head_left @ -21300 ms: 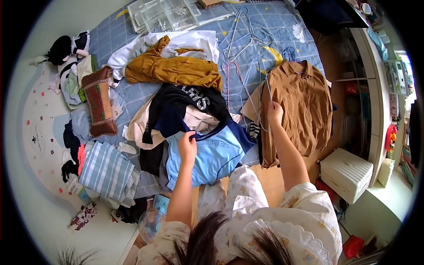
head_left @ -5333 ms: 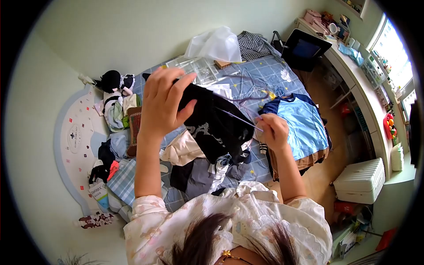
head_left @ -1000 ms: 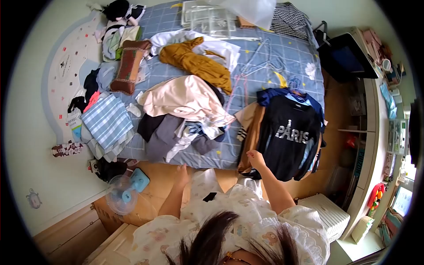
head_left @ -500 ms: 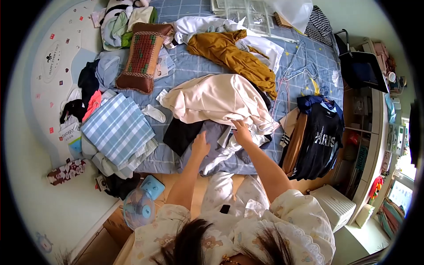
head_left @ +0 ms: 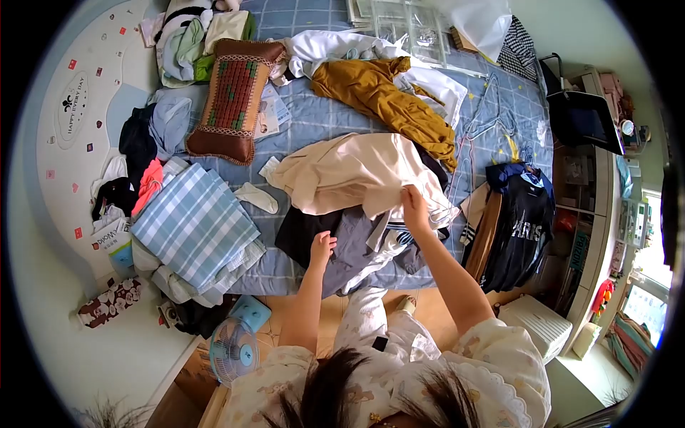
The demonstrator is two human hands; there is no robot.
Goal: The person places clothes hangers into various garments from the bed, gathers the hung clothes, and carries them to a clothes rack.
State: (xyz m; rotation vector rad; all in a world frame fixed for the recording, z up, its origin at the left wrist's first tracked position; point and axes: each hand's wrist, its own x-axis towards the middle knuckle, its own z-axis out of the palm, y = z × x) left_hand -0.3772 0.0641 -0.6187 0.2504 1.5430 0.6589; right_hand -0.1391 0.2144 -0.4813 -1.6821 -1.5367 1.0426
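Observation:
My right hand [head_left: 414, 207] pinches the near right part of a cream garment [head_left: 349, 167], which lies spread on the clothes pile. Just below the cream cloth, my left hand [head_left: 322, 250] hovers at the dark and grey clothes [head_left: 354, 242], its fingers curled; whether they hold anything is unclear. Under the cream garment's near edge, white and striped cloth [head_left: 389, 250] shows. Behind it lies a mustard garment [head_left: 385, 93] on white clothes. To the right, a black shirt with silver letters [head_left: 526, 221] lies on top of stacked clothes at the bed's edge.
Hangers [head_left: 489, 118] lie on the bed beyond the pile. On the left are a brown woven pillow [head_left: 235, 100], a folded blue checked cloth [head_left: 196, 221] and a white sock [head_left: 257, 197]. A fan [head_left: 234, 349] and a white case [head_left: 535, 324] stand on the floor.
Both hands have moved from near my lap to the clothes pile. My right hand has taken hold of the cream garment and raised its edge slightly. The view has shifted left.

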